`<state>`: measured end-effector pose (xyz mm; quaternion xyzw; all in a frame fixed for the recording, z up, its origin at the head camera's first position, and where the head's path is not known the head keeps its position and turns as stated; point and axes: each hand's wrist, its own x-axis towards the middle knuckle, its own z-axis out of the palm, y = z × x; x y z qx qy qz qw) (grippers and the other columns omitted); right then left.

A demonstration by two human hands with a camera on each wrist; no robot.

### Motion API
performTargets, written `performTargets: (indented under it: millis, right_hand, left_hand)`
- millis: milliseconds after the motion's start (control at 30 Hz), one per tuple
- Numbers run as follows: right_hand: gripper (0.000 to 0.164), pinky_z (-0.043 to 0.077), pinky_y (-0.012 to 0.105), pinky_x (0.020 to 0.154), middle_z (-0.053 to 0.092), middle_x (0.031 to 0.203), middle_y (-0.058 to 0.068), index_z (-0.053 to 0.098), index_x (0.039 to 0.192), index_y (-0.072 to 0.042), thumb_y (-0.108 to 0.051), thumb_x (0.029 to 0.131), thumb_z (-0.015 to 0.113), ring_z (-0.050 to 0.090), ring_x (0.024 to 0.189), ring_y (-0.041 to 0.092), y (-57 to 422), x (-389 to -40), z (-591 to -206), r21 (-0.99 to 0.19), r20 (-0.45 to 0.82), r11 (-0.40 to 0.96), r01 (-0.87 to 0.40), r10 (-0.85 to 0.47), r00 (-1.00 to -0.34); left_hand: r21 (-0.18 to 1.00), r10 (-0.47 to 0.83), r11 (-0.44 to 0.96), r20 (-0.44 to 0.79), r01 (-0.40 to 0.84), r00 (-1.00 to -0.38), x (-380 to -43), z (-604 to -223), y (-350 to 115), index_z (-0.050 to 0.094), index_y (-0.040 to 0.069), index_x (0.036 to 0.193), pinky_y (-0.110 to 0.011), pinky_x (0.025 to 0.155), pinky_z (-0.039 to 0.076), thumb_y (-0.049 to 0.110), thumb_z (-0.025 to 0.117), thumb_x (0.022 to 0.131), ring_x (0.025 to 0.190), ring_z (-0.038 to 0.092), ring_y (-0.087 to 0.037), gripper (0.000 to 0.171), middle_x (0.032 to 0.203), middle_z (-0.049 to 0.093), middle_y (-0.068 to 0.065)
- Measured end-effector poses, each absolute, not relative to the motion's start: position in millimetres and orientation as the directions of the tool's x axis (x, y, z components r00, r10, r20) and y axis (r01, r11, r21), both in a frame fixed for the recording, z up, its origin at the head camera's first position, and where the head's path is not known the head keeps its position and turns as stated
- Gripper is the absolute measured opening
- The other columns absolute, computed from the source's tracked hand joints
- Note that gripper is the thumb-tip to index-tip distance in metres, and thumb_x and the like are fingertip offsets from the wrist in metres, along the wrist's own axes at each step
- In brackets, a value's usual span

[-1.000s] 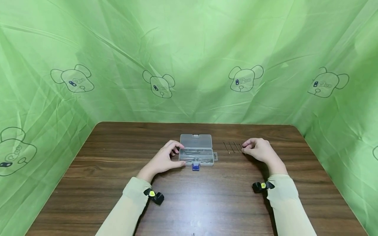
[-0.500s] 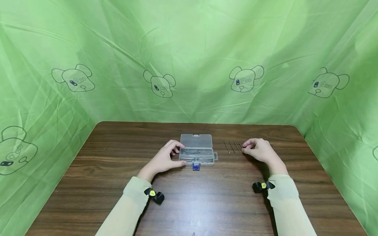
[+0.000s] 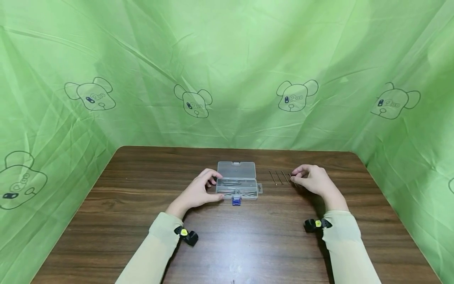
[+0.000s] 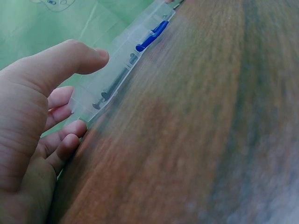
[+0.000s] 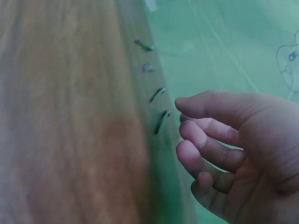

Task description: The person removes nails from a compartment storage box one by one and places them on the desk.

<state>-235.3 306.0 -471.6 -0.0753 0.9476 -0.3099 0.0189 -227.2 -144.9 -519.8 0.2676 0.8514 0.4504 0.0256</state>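
A clear plastic box [image 3: 249,198] with its lid [image 3: 237,170] folded back lies on the table, a blue latch [image 3: 236,201] hanging at its front. Several metal nails lie inside, among them a nail [image 4: 117,84] seen through its side wall. My left hand [image 3: 196,192] holds the box by its left end, thumb at the front and fingers at the back. Right of the box, several loose nails [image 3: 273,178] lie in a row. Fingertips of my right hand [image 3: 313,181] hover beside the rightmost nail [image 5: 162,122], loosely curled and apart from it in the right wrist view.
A clear hanging tab [image 3: 260,188] sticks out from the box's right end. The wooden table [image 3: 227,240] extends toward me between the two sleeves. Green cloth [image 3: 234,47] with printed bear heads encloses the table's back and sides.
My right hand's fingers have lifted slightly off the rightmost nail, which stays in the row. The left hand keeps its hold on the box.
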Motion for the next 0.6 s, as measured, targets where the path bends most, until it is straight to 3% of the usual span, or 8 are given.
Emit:
performTargets:
  millis: [233, 600]
  right_hand:
    - [0.036, 0.051, 0.033, 0.073, 0.073, 0.097, -0.001, 0.074, 0.124, -0.005, -0.026, 0.098, 0.085, 0.067, 0.083, 0.015, 285, -231, -453, -0.602, 0.069, 0.761, -0.24, -0.249, -0.966]
    - [0.031, 0.057, 0.035, 0.081, 0.073, 0.098, -0.002, 0.077, 0.12, -0.008, -0.02, 0.094, 0.089, 0.069, 0.088, 0.016, 219, -231, -435, -0.667, 0.141, 0.648, -0.366, -0.373, -0.917]
  left_hand:
    - [0.777, 0.478, 0.458, 0.194, 0.432, -0.857, -227, -521, -144, 0.066, 0.021, 0.136, -0.037, 0.086, 0.051, 0.032, 0.097, 0.085, 0.1, 0.058, -0.017, 0.061, 0.121, 0.06, 0.002]
    - [0.77, 0.473, 0.463, 0.204, 0.439, -0.857, -226, -521, -145, 0.066, 0.02, 0.134, -0.036, 0.087, 0.051, 0.031, 0.098, 0.083, 0.1, 0.058, -0.017, 0.061, 0.118, 0.06, 0.001]
